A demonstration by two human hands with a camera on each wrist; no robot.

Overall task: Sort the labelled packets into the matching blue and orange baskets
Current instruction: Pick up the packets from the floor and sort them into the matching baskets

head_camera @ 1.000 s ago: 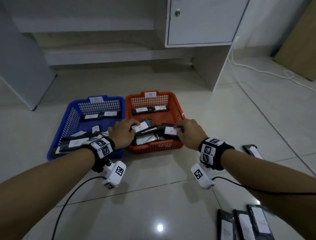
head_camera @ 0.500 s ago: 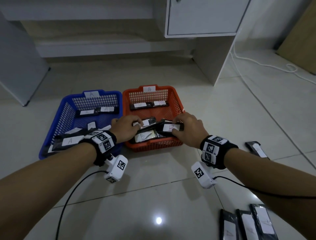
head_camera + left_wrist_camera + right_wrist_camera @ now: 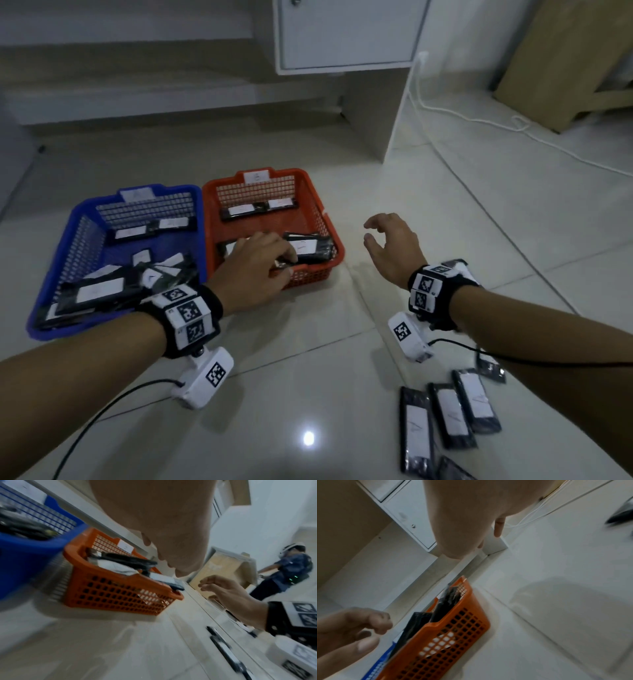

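A blue basket (image 3: 82, 246) and an orange basket (image 3: 318, 212) stand side by side on the floor, each tagged with a white label. Both hold black packets with white labels: those in the orange basket (image 3: 308, 248) and those in the blue one (image 3: 99, 293). My left hand (image 3: 274, 260) hovers over the orange basket's front edge, its fingers loosely curled and holding nothing. My right hand (image 3: 380, 236) hangs above the floor just right of the orange basket, fingers relaxed and empty. Several more packets (image 3: 452, 411) lie on the floor at the lower right.
A white cabinet (image 3: 346, 34) stands behind the baskets, with a white cable (image 3: 479, 120) trailing across the tiles to its right. A brown board (image 3: 565, 58) leans at the far right. Another person (image 3: 288, 574) sits far off in the left wrist view.
My right hand let go of a packet in the orange basket and moved out to the right. My left hand drew back to the basket's front edge, empty.
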